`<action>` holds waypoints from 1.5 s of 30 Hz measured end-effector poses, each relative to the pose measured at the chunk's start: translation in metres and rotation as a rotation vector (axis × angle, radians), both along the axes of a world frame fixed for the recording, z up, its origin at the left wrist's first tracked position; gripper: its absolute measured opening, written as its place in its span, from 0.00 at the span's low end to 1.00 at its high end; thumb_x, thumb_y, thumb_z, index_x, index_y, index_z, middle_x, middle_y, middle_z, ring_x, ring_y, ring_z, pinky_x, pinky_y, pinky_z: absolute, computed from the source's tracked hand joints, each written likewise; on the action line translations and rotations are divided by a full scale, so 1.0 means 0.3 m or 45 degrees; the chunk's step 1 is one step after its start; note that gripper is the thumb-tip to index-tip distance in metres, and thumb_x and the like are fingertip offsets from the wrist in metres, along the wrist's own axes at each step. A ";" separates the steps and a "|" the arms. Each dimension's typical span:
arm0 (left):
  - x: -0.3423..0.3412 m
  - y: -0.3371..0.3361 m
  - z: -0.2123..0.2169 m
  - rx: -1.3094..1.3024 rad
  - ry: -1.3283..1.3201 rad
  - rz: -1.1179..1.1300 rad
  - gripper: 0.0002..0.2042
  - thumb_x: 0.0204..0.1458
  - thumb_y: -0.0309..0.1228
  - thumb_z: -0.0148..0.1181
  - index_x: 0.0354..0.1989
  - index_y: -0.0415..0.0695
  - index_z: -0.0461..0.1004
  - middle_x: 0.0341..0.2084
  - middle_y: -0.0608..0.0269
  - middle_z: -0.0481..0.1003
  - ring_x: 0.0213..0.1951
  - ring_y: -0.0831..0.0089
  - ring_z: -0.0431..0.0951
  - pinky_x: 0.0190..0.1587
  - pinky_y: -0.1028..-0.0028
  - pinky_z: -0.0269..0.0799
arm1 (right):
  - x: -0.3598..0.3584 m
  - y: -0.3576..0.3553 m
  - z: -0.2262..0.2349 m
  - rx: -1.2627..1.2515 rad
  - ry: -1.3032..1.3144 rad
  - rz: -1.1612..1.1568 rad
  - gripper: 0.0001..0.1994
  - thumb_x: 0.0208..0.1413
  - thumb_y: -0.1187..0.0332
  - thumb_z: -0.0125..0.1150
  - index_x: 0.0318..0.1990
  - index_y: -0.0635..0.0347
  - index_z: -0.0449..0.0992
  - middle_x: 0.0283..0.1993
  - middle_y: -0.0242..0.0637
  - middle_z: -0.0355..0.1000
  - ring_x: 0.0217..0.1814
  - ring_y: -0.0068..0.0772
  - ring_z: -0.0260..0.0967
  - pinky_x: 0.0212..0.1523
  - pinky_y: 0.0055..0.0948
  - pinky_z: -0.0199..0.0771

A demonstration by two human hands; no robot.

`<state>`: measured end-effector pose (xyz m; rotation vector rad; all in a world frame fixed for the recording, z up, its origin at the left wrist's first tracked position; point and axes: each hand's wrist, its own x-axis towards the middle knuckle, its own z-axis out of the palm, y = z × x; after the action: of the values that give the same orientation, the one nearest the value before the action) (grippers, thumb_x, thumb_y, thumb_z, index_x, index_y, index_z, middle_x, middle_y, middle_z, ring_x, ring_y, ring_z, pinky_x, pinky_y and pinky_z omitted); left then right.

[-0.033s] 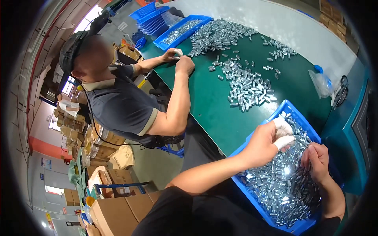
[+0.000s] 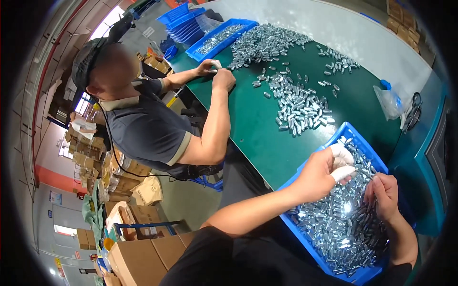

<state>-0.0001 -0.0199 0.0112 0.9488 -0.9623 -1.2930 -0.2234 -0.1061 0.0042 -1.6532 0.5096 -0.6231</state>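
Silver parts [image 2: 329, 229], blue tray [image 2: 366, 147], illegible wall poster [image 2: 55, 198]

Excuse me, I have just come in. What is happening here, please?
The camera wearer is working over a blue tray of small metal parts. The right hand appears to pinch one metal part; the left hand, with white coverings on some fingers, is close beside it. To the left, a co-worker has both hands close together at the green table; what they hold is unclear. Loose piles of similar parts lie there.
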 end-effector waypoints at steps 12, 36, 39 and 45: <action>-0.068 0.026 -0.009 0.167 -0.101 -0.209 0.06 0.54 0.22 0.64 0.34 0.38 0.71 0.21 0.63 0.76 0.24 0.77 0.76 0.27 0.72 0.70 | 0.005 0.020 0.002 -0.612 0.183 0.130 0.24 0.65 0.63 0.48 0.14 0.56 0.67 0.11 0.30 0.64 0.12 0.28 0.62 0.17 0.28 0.59; 0.134 0.076 0.010 -0.569 -1.189 0.342 0.07 0.48 0.26 0.69 0.34 0.41 0.79 0.28 0.57 0.79 0.32 0.64 0.80 0.35 0.70 0.75 | -0.008 -0.027 0.030 -0.016 0.210 0.101 0.23 0.69 0.64 0.45 0.19 0.63 0.67 0.13 0.33 0.66 0.14 0.24 0.64 0.18 0.25 0.62; 0.299 0.029 -0.058 -0.317 -1.467 0.657 0.08 0.49 0.23 0.67 0.38 0.39 0.80 0.32 0.56 0.78 0.33 0.61 0.79 0.36 0.67 0.74 | 0.015 -0.011 0.037 -0.065 0.245 0.076 0.24 0.68 0.65 0.44 0.16 0.60 0.66 0.13 0.33 0.66 0.13 0.24 0.63 0.19 0.25 0.64; 0.458 -0.015 -0.172 -0.028 -1.846 0.769 0.09 0.47 0.27 0.68 0.37 0.41 0.81 0.35 0.55 0.72 0.42 0.56 0.73 0.43 0.62 0.72 | 0.024 -0.008 0.027 -0.060 0.229 0.134 0.24 0.68 0.65 0.44 0.16 0.61 0.67 0.13 0.34 0.67 0.14 0.25 0.64 0.18 0.25 0.63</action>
<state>0.1372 -0.0245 -0.0404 2.0088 -1.5216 0.1024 -0.2162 -0.1086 0.0123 -1.7779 0.5366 -0.4141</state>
